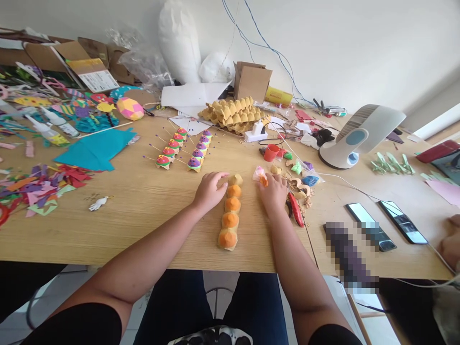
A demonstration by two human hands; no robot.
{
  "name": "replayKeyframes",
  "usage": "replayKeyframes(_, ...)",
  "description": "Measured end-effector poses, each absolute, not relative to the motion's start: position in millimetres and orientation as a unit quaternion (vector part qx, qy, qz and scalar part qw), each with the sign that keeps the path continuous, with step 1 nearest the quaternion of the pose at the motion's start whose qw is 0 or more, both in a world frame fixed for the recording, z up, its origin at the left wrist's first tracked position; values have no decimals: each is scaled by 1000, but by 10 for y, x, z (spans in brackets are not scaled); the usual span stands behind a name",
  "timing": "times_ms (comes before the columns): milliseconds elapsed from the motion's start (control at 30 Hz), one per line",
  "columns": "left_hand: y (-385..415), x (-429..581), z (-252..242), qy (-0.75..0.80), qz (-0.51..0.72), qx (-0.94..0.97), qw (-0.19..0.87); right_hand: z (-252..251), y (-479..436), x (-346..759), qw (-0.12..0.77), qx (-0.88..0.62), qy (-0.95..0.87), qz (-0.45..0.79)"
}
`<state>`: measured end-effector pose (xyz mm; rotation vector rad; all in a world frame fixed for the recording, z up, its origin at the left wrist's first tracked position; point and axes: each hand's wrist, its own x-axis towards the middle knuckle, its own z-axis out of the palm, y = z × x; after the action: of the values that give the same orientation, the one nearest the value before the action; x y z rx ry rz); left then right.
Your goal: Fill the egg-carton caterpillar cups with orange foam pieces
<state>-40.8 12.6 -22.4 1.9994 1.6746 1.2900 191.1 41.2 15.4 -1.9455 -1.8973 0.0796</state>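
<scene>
A strip of egg carton [230,206] lies lengthwise in front of me, most of its bumps coated in orange clay and the farthest one bare. My left hand [211,191] rests at the strip's far left side, thumb and fingers apart, the fingertips close to the bare bump. To the right of the strip, my right hand [275,194] has its fingers curled at a lump of orange clay [264,181] in a small clear bag [258,172]. Red-handled pliers [295,209] lie beside that hand. Two finished carton caterpillars [170,149] with pins stand farther back.
A red cup [271,152], clay packets [309,180] and carton scraps [301,187] lie beyond my right hand. Stacked egg trays [233,115] are at the back. A white fan [354,139] and phones [402,221] are right; paper scraps [46,189] and teal felt [95,148] left.
</scene>
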Motion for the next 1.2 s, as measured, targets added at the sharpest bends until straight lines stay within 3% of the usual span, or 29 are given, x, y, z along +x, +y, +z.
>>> replayKeyframes(100, 109, -387, -197, 563, 447, 688, 102, 144, 433, 1925, 187, -702, -686, 32)
replayKeyframes(300, 57, -360, -47, 541, 483, 688, 39, 167, 398, 1853, 356, -568, -741, 41)
replayKeyframes(433, 10, -349, 51, 527, 497, 689, 36, 152, 320, 1738, 400, -462, -789, 59)
replayKeyframes(1000, -54, -269, 82, 492, 509, 696, 115, 118, 185, 1619, 362, -394, -833, 141)
replayKeyframes(1200, -47, -281, 72, 489, 509, 682, 191, 136, 211, 1645, 340, -396, -839, 155)
